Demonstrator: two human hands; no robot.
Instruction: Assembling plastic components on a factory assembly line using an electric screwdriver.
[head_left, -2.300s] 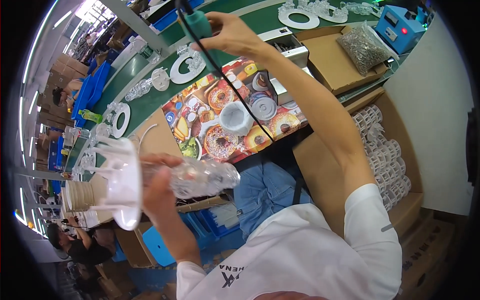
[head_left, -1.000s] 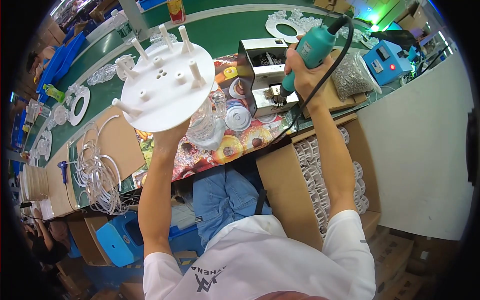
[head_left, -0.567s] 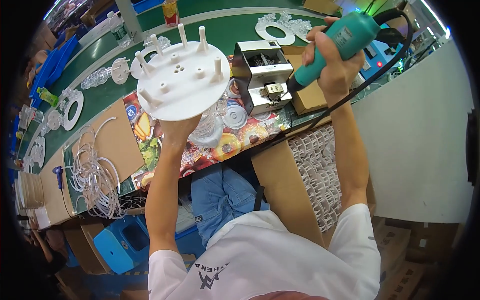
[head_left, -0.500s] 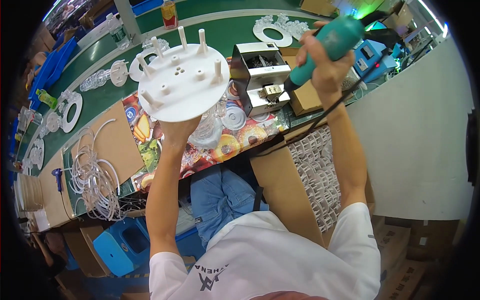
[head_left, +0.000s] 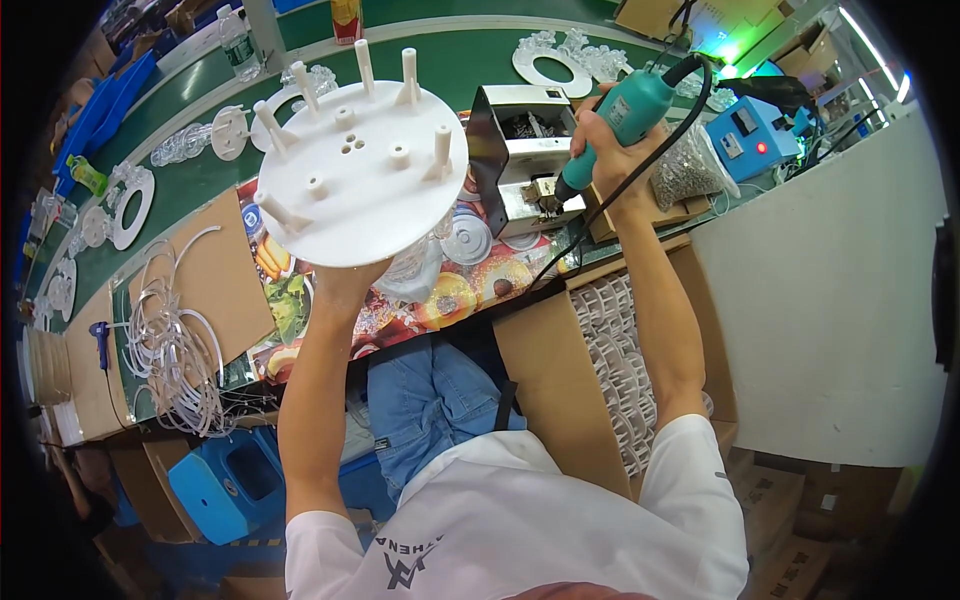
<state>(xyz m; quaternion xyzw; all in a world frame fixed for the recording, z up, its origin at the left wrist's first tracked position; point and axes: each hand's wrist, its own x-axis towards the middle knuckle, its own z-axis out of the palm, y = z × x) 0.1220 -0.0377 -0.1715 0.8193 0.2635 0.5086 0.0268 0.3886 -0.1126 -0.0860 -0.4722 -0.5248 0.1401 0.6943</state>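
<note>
My left hand [head_left: 348, 280] is under a round white plastic plate [head_left: 365, 190] with several upright pegs and holds it up, tilted towards me. The plate hides most of the fingers. Below its right edge a clear plastic piece [head_left: 412, 270] shows in part. My right hand [head_left: 612, 150] is wrapped round a teal electric screwdriver [head_left: 638, 105] with a black cable. The driver's tip points down at the front of a black-and-white screw feeder [head_left: 532, 165], by its small metal outlet; whether they touch I cannot tell.
A bag of screws [head_left: 690, 172] and a blue control box [head_left: 752, 138] stand at the right. Clear tubing [head_left: 175, 340] lies coiled at the left. White rings and clear parts [head_left: 552, 70] sit on the green bench. A carton of white parts [head_left: 615, 370] stands beside my lap.
My right hand has brought the screwdriver down and left, to the feeder's front. The white plate has shifted slightly left and nearer, still in my left hand.
</note>
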